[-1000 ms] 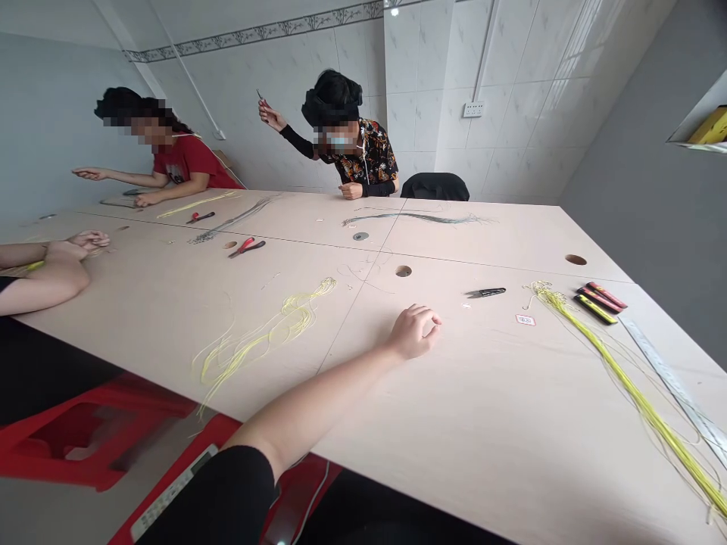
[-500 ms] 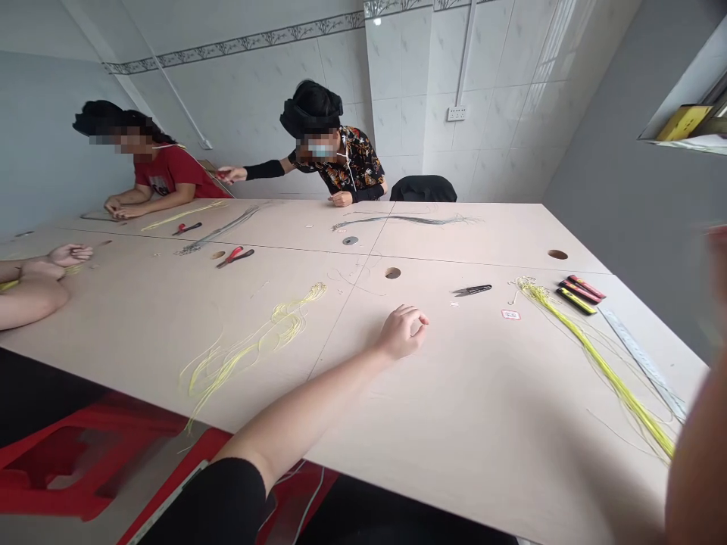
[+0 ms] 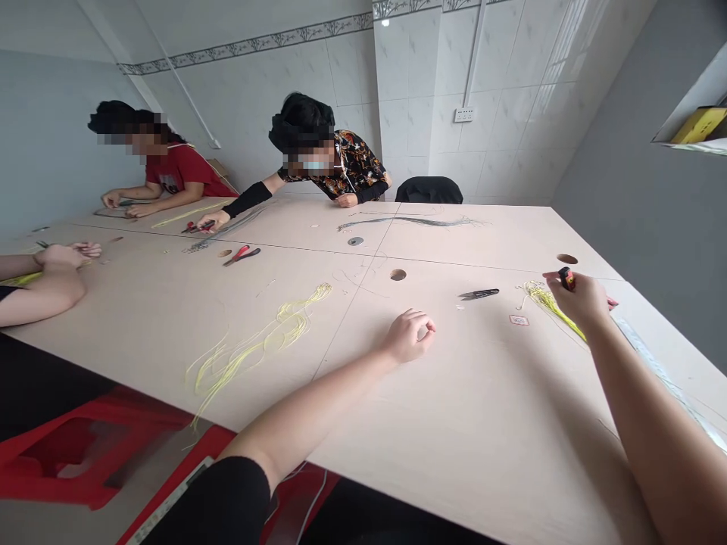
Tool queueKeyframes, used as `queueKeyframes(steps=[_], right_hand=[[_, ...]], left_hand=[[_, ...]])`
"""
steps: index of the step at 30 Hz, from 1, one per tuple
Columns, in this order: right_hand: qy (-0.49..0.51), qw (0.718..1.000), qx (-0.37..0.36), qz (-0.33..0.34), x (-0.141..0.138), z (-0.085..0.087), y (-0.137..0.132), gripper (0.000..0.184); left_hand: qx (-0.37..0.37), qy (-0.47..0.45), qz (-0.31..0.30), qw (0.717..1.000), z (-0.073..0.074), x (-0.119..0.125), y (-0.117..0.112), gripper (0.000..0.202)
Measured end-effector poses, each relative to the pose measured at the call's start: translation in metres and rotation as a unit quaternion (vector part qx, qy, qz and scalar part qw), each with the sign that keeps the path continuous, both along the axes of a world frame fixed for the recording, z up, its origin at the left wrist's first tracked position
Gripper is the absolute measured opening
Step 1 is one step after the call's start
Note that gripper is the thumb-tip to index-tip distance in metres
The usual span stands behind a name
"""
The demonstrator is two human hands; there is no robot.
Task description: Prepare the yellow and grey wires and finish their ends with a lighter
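Note:
My left hand (image 3: pixel 410 335) rests on the table (image 3: pixel 454 424), its fingers curled round and the thumb meeting the forefinger in a ring. Whether something thin is pinched there is too small to make out. My right hand (image 3: pixel 582 301) is over the far right of the table. Between its thumb and fingers stands a small black case with red and yellow marks (image 3: pixel 566 278). Just beyond that hand, a pink-ended piece (image 3: pixel 612 303) shows. The bundle of yellow cords (image 3: pixel 548 301) runs partly behind my right forearm. Black thread snips (image 3: pixel 480 294) lie between my hands.
A small red-edged label (image 3: pixel 519 320) and a ruler (image 3: pixel 659 371) lie on the right. Left of me are loose yellow cords (image 3: pixel 261 341) and red-black pliers (image 3: pixel 242 256). Grey strands (image 3: pixel 414 221) lie at the back. Co-workers sit opposite and at the left; one person's hand (image 3: pixel 207 221) reaches toward other pliers.
My right hand has come in from the right edge to the small cases and gripped one. My left hand keeps its pose. A co-worker's arm opposite has lowered to the table.

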State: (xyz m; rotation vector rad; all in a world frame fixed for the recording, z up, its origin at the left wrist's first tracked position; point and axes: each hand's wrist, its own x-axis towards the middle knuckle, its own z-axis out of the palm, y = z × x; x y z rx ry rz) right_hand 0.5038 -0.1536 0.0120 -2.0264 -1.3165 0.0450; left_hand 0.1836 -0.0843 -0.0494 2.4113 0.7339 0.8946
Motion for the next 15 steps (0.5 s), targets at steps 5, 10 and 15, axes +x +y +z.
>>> queueKeyframes(steps=[5,10,15], right_hand=[[0.062,0.976,-0.077,0.193,-0.057,-0.006,0.010,0.037],[-0.009,0.946,-0.054,0.320,-0.094,-0.045,0.017,0.027],[-0.065,0.937,-0.039,0.341,-0.092,-0.063,0.019,0.023]], left_hand=[[0.024,0.034,-0.004,0.999,0.001,-0.001,-0.001,0.010],[0.095,0.161,0.021,0.982,0.013,-0.008,0.005,0.009],[0.106,0.279,0.170,0.939,0.034,-0.043,0.042,0.022]])
